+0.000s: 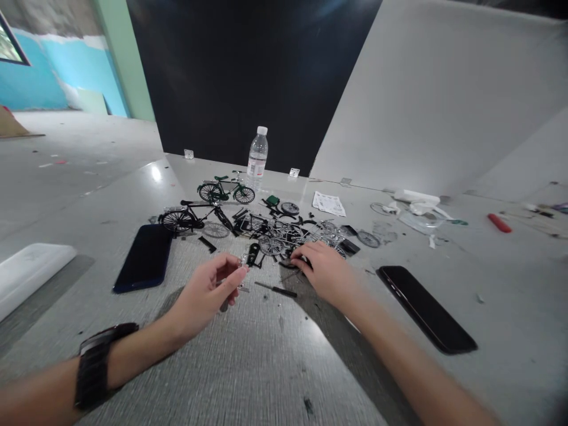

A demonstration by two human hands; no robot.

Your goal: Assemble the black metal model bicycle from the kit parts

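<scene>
Left hand (208,293) pinches small part (243,264); right hand (322,269) grip in loose parts pile (284,234) indeterminate; green bicycle (226,190), black bicycle (195,218) upper centre built

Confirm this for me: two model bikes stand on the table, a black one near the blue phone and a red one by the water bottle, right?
Not quite: in the head view, the bike by the water bottle is green, not red. The black bike does stand near the blue phone on the table.
</scene>
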